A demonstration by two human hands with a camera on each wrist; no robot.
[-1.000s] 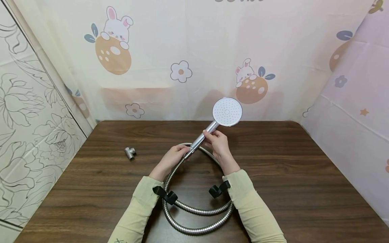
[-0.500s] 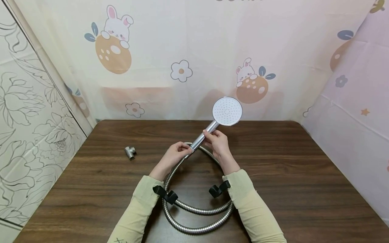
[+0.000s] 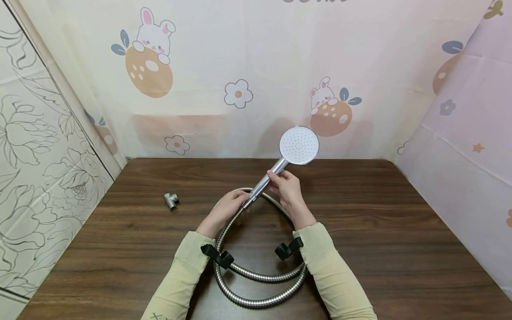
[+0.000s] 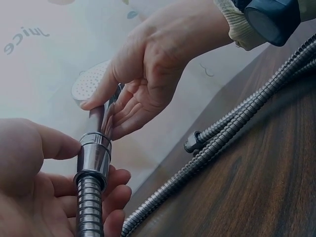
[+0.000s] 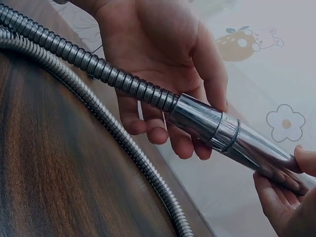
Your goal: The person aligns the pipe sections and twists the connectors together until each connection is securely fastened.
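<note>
A chrome hand shower (image 3: 299, 145) slants over the table, its white, dotted spray face toward the head camera. My right hand (image 3: 289, 191) grips its handle (image 5: 261, 153) between thumb and fingers. At the handle's lower end sits the metal connector (image 4: 94, 157) of a ribbed shower hose (image 3: 256, 304). Around that connector curl the fingers of my left hand (image 3: 228, 209), the thumb touching its side near the joint. In the right wrist view no gap shows between connector and handle. The hose loops down onto the table below both hands.
A small metal tee-shaped fitting (image 3: 171, 201) lies on the wooden table (image 3: 392, 231), left of the hands. The hose's other end carries a metal nut (image 4: 191, 142). Printed cloth (image 3: 192, 80) hangs behind the table, with more at both sides.
My left fingers were higher against the joint half a second ago; they have slid back down to the left, baring the connector. The right hand and hand shower look nearly still.
</note>
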